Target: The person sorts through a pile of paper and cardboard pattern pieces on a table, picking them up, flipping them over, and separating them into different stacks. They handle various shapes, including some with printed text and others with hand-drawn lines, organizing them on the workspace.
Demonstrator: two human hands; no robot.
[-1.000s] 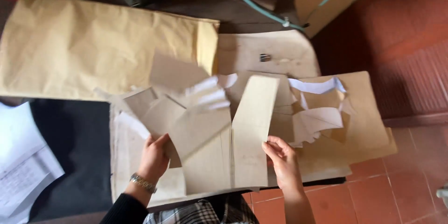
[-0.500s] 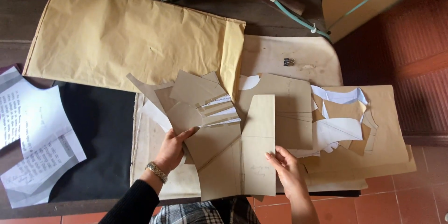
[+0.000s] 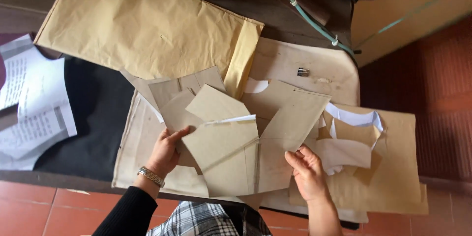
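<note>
in the head view, at the near edge of the dark table (image 3: 98,103), the left hand (image 3: 164,152) is curled around the left side of a stack of brown paper pattern pieces (image 3: 223,142), thumb on top and fingers tucked beneath, so it has hold of them. a metal watch (image 3: 150,177) sits on its wrist above a black sleeve (image 3: 129,214). the right hand (image 3: 307,172) is loosely open, fingertips resting on the lower right edge of a long brown piece (image 3: 285,132) that overlaps the stack; whether it pinches that piece i cannot tell. the pieces lie on a wide cardboard sheet (image 3: 314,63) in the middle of the table. just right of them lies a smaller heap of white and brown cut-outs (image 3: 351,142). a large folded brown paper sheet (image 3: 142,24) lies at the far left, and printed white papers (image 3: 29,108) lie on the left edge. a small metal clip (image 3: 303,72) rests on the cardboard.
</note>
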